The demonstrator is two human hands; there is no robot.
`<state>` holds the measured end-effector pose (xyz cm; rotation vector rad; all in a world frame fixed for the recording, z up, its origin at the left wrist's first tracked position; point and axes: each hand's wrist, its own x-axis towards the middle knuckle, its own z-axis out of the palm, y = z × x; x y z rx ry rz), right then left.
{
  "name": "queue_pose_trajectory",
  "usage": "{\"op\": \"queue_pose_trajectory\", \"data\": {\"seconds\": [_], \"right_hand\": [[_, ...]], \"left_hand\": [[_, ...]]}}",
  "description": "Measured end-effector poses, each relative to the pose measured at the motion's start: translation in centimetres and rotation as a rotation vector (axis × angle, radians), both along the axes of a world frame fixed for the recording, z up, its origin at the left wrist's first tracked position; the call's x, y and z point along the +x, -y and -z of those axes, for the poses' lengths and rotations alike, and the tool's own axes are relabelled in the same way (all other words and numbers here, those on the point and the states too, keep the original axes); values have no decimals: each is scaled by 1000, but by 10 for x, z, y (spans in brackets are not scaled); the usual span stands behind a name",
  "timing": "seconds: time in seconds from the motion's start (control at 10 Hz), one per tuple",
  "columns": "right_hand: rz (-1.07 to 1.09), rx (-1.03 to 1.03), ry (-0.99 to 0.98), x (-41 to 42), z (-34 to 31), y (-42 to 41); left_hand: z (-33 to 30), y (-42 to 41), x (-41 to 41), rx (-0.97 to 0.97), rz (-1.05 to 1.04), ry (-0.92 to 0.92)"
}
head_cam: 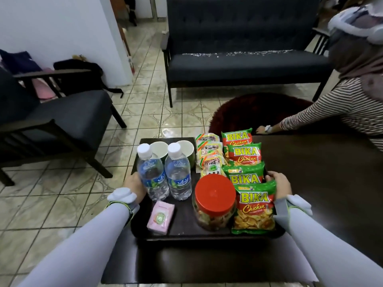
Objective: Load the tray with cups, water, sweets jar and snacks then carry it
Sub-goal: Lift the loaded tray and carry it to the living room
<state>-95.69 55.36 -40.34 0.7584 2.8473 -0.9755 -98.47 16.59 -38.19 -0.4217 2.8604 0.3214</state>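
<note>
A dark tray [182, 221] sits low in front of me, over the dark table. On it stand two water bottles [153, 172] [179, 172] and two cups [159, 149] [186, 149] behind them. A sweets jar with a red lid [214, 200], a pink tissue pack [160, 216], small sweet packets [209, 156] and several Bika chicken snack bags [256, 208] fill the rest. My left hand [134, 186] grips the tray's left edge. My right hand [279, 186] grips its right edge, beside the snack bags.
The dark table [323, 183] stretches right. Another person [352, 104] in a striped sleeve leans over its far edge, above a dark red rug [248, 112]. An armchair [62, 117] stands left, a dark sofa [244, 59] ahead, with tiled floor [145, 112] between.
</note>
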Motion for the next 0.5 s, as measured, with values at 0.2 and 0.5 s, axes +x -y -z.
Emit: {"op": "queue_pose_trajectory", "data": {"seconds": [0.2,0.5], "right_hand": [[-21,43,95,-16,40,1],[-71,70,164,-17,39,-3]], "left_hand": [[47,3,-12,-41,25,13],[41,5,-9,14,-97,59]]}}
